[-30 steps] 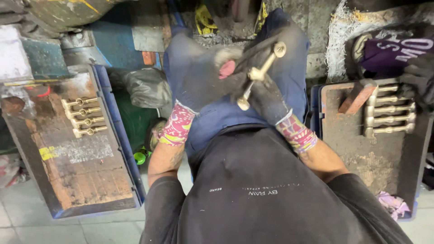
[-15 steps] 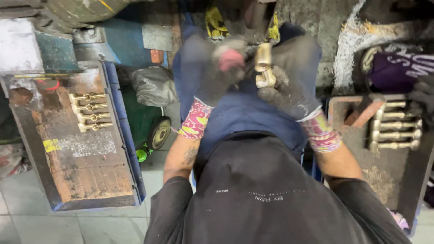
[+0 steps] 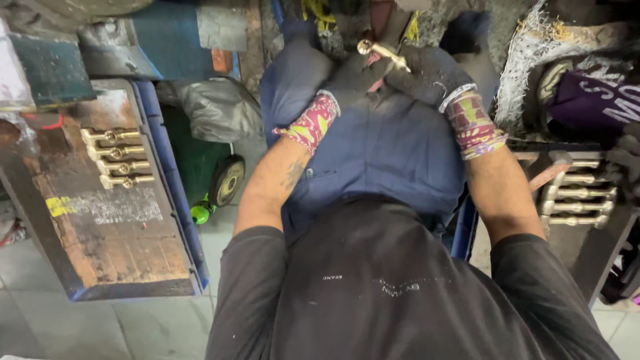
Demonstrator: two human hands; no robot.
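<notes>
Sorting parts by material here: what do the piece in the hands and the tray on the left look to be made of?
The fitting held by both gloved hands looks like brass: shiny yellow metal. The tray board looks like worn wood, brown and grained, in a blue, possibly plastic rim.

A grimy workshop: brass fittings (image 3: pixel 120 159) rowed on worn boards (image 3: pixel 113 220).

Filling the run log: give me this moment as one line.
left hand: gloved, gripping brass fitting | right hand: gloved, gripping same fitting | left tray: four brass fittings in a row
</notes>
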